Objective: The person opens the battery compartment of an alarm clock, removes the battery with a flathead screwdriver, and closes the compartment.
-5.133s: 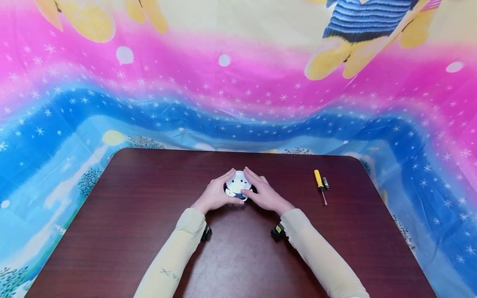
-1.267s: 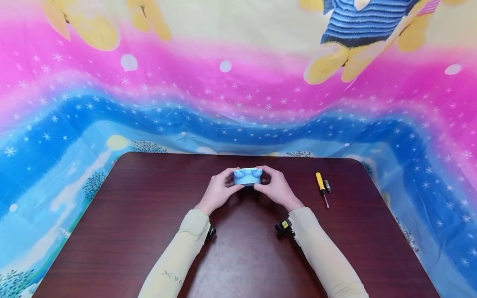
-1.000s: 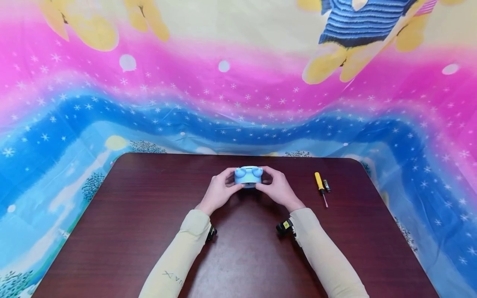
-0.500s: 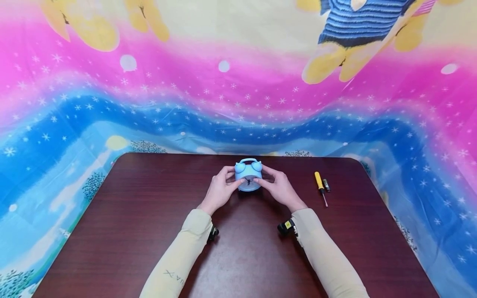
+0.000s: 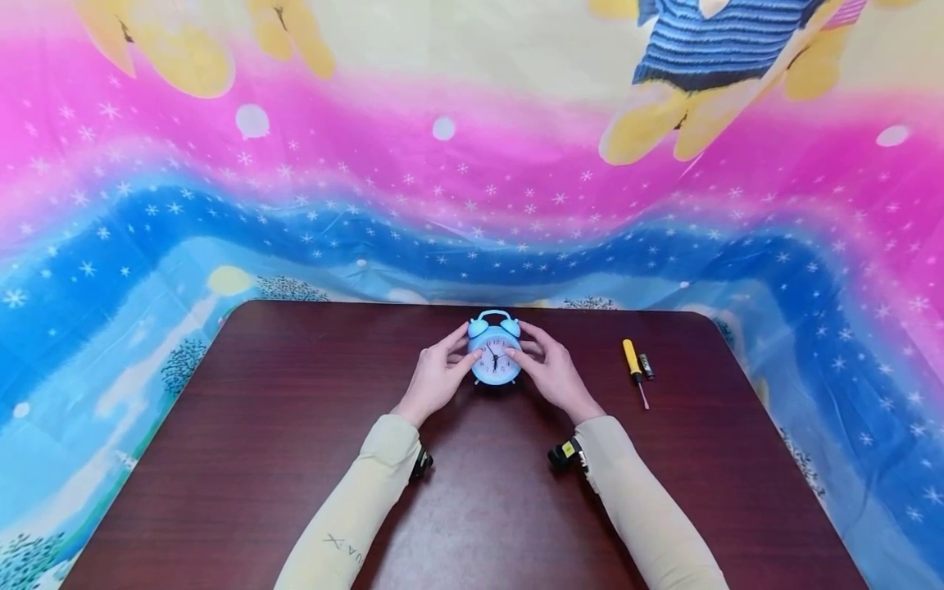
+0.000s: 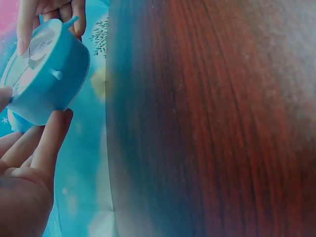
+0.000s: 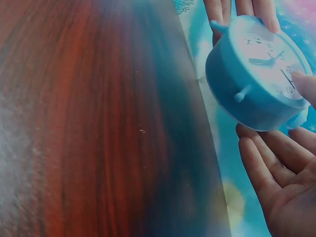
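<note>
A light blue twin-bell alarm clock (image 5: 495,365) is held between both hands near the far middle of the table, its white dial facing the head camera. My left hand (image 5: 433,373) grips its left side, thumb on the dial's edge and fingers behind. On the other side my right hand (image 5: 553,374) holds it the same way, thumb over the dial. Handle and bells are uppermost. Both wrist views show the blue casing (image 6: 54,81) with its short peg feet, and the fingers (image 7: 276,163) supporting it from behind.
To the right on the dark red-brown table (image 5: 295,459) lies a screwdriver (image 5: 631,360) with a yellow handle. Beside it is a small dark battery (image 5: 646,365). A colourful printed cloth (image 5: 413,205) hangs behind the table's far edge.
Earlier the hands held the clock with its white back showing, then its blue top with the bells. It has since been tilted up so that the dial faces the head camera. Screwdriver and battery stayed put.
</note>
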Motion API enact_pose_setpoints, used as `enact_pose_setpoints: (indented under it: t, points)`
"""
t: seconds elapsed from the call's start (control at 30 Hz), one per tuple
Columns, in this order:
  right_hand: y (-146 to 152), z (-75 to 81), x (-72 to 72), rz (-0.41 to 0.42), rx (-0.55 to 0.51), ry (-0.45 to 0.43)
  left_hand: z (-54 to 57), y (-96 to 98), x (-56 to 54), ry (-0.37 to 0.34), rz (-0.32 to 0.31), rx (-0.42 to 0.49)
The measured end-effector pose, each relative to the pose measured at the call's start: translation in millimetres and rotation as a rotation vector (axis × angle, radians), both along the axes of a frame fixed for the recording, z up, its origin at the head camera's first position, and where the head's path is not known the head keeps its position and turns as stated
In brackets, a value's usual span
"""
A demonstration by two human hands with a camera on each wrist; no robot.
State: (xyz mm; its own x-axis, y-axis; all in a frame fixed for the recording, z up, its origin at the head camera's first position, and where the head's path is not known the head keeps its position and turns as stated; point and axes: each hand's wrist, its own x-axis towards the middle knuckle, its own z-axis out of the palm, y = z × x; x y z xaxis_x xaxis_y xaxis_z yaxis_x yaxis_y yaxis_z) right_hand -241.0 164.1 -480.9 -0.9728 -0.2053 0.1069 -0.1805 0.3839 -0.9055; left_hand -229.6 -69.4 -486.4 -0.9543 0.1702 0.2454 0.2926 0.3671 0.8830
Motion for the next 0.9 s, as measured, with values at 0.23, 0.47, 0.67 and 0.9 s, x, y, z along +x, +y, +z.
enact_pose_setpoints:
  t: [0.23,0.47,0.67,0.9]
  points:
    - [-2,-3.7,0.5,-0.013,0.081,0.029,-1.6,-1.5,2.2,-0.063,0.008,-0.05]
    - [-4,-9.8,0.0,-0.015,0.149,0.023,-4.4,-0.2,1.8,-0.057,0.006,-0.067]
    - [-6,-12.3,1.1,-0.041,0.166,0.011,-7.1,0.8,1.7,-0.052,0.012,-0.087]
    - [-7,-13.7,0.9,-0.048,0.187,-0.01,-8.2,1.0,2.1,-0.056,0.019,-0.129]
